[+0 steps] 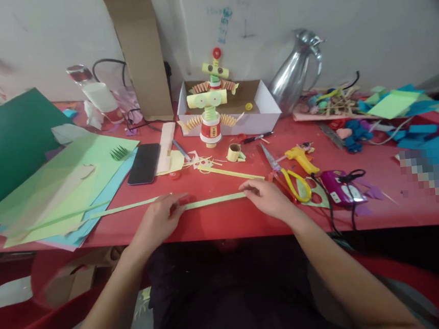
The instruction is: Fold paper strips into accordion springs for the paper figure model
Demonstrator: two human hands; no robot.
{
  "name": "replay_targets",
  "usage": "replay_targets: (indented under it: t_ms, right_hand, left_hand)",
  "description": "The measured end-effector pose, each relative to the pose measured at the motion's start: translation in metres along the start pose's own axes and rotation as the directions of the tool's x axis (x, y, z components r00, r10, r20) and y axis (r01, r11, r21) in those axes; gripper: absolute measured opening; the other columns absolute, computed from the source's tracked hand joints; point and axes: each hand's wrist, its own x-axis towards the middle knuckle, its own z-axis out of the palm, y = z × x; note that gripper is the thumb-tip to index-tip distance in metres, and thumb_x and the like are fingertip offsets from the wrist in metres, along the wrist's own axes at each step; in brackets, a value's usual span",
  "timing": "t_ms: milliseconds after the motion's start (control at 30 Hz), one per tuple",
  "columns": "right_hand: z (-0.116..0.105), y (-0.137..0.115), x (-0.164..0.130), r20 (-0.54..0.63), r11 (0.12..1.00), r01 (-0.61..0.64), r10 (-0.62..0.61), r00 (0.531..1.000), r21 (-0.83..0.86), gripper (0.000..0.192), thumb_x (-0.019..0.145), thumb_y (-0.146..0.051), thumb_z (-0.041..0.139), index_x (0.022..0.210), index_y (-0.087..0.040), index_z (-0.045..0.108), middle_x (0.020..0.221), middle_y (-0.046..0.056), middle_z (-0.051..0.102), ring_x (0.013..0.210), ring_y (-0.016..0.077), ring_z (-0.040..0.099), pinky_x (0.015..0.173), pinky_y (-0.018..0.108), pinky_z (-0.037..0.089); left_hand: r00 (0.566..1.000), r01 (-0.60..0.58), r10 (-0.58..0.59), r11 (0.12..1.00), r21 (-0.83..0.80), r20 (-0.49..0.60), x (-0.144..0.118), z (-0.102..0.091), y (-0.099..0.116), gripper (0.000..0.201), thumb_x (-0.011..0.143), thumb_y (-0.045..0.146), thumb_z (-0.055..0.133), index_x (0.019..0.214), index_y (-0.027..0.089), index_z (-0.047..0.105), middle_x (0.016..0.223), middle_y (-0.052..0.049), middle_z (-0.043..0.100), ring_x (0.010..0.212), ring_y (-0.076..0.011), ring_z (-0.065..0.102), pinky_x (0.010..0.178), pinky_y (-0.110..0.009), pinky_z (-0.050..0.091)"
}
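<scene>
A long, narrow strip of light green paper (pixel 215 201) lies flat along the front of the red table (pixel 232 219). My left hand (pixel 158 218) presses on it near its middle, fingers pointing right. My right hand (pixel 266 197) pinches or presses the strip's right end. A second thin green strip (pixel 125 207) continues to the left, toward a stack of green and blue paper sheets (pixel 64 191). Another yellow-green strip (pixel 235 173) lies just behind my hands.
A paper robot figure (pixel 210 104) stands in front of a white cardboard box (pixel 264 112). A black phone (pixel 143 163) lies left of centre. Yellow-handled scissors (pixel 287 176), a yellow glue gun (pixel 301 158), a purple device (pixel 340 187) and a metal jug (pixel 296 71) are to the right.
</scene>
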Motion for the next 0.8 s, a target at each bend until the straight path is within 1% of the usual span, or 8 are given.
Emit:
replay_targets:
  t_ms: [67, 167, 300, 400, 500, 600, 700, 800]
  right_hand:
    - [-0.001, -0.002, 0.004, -0.076, 0.995, 0.032, -0.039, 0.996, -0.098, 0.023, 0.088, -0.017, 0.051, 0.104, -0.020, 0.066, 0.105, 0.010, 0.065, 0.093, 0.0222, 0.065, 0.084, 0.038, 0.053]
    - [-0.002, -0.004, 0.001, -0.153, 0.978, 0.076, -0.107, 0.982, -0.197, 0.028, 0.088, -0.014, 0.049, 0.111, -0.020, 0.065, 0.108, 0.012, 0.061, 0.103, 0.0253, 0.061, 0.091, 0.041, 0.050]
    - [-0.004, -0.003, -0.008, -0.148, 0.969, 0.095, -0.131, 0.980, -0.229, 0.026, 0.086, -0.014, 0.053, 0.108, -0.020, 0.066, 0.106, 0.010, 0.063, 0.104, 0.0254, 0.060, 0.096, 0.041, 0.047]
    - [-0.021, 0.010, -0.007, -0.204, 0.953, 0.081, -0.145, 0.968, -0.291, 0.025, 0.088, -0.017, 0.050, 0.107, -0.019, 0.066, 0.106, 0.010, 0.064, 0.104, 0.0252, 0.059, 0.096, 0.041, 0.045]
    - [-0.053, 0.036, 0.001, -0.335, 0.896, -0.063, -0.098, 0.937, -0.440, 0.026, 0.088, -0.019, 0.048, 0.108, -0.017, 0.065, 0.110, 0.014, 0.064, 0.109, 0.0294, 0.055, 0.097, 0.045, 0.040]
    - [-0.082, 0.067, 0.013, -0.411, 0.712, -0.360, 0.110, 0.905, -0.603, 0.033, 0.084, -0.024, 0.054, 0.112, -0.008, 0.061, 0.109, 0.023, 0.062, 0.109, 0.0366, 0.054, 0.094, 0.051, 0.037]
    - [-0.094, 0.090, 0.024, -0.338, 0.600, -0.433, 0.272, 0.901, -0.673, 0.039, 0.083, -0.025, 0.056, 0.115, -0.003, 0.058, 0.108, 0.027, 0.063, 0.105, 0.0371, 0.057, 0.091, 0.048, 0.038]
    - [-0.094, 0.103, 0.029, -0.361, 0.583, -0.471, 0.303, 0.882, -0.662, 0.051, 0.080, -0.023, 0.059, 0.125, -0.001, 0.050, 0.112, 0.029, 0.061, 0.105, 0.0379, 0.058, 0.087, 0.046, 0.040]
  left_hand:
    - [0.998, -0.035, 0.037, 0.998, 0.050, -0.053, 0.004, 0.002, 0.003, 0.033, 0.089, 0.034, 0.054, 0.117, 0.024, 0.069, 0.102, -0.009, 0.067, 0.094, -0.0237, 0.063, 0.086, -0.038, 0.050]
    - [0.991, -0.092, 0.097, 0.994, 0.061, -0.087, 0.007, 0.008, 0.009, 0.030, 0.088, 0.039, 0.058, 0.110, 0.025, 0.073, 0.101, -0.009, 0.066, 0.097, -0.0245, 0.061, 0.089, -0.039, 0.048]
    - [0.993, -0.069, 0.070, 0.998, 0.011, -0.095, 0.008, 0.018, 0.014, 0.028, 0.088, 0.039, 0.058, 0.102, 0.023, 0.076, 0.095, -0.008, 0.069, 0.089, -0.0224, 0.062, 0.083, -0.037, 0.049]
    - [0.993, -0.042, 0.041, 0.999, -0.008, -0.114, 0.008, 0.021, 0.014, 0.029, 0.089, 0.040, 0.057, 0.099, 0.021, 0.077, 0.093, -0.008, 0.070, 0.086, -0.0217, 0.062, 0.080, -0.035, 0.049]
    - [0.994, -0.020, 0.016, 0.999, -0.039, -0.112, 0.008, 0.022, 0.014, 0.030, 0.090, 0.039, 0.055, 0.097, 0.020, 0.077, 0.090, -0.007, 0.070, 0.084, -0.0210, 0.063, 0.078, -0.034, 0.049]
    - [0.992, -0.002, -0.007, 0.998, -0.067, -0.123, 0.008, 0.023, 0.015, 0.029, 0.090, 0.038, 0.054, 0.094, 0.020, 0.077, 0.088, -0.007, 0.070, 0.082, -0.0202, 0.063, 0.076, -0.033, 0.049]
    - [0.988, 0.004, -0.014, 0.997, -0.071, -0.151, 0.008, 0.025, 0.016, 0.028, 0.090, 0.036, 0.054, 0.091, 0.020, 0.076, 0.086, -0.006, 0.070, 0.080, -0.0197, 0.064, 0.075, -0.032, 0.049]
    - [0.984, -0.012, -0.001, 0.997, -0.070, -0.179, 0.008, 0.027, 0.016, 0.027, 0.091, 0.035, 0.052, 0.091, 0.021, 0.076, 0.085, -0.006, 0.070, 0.079, -0.0193, 0.064, 0.075, -0.031, 0.050]
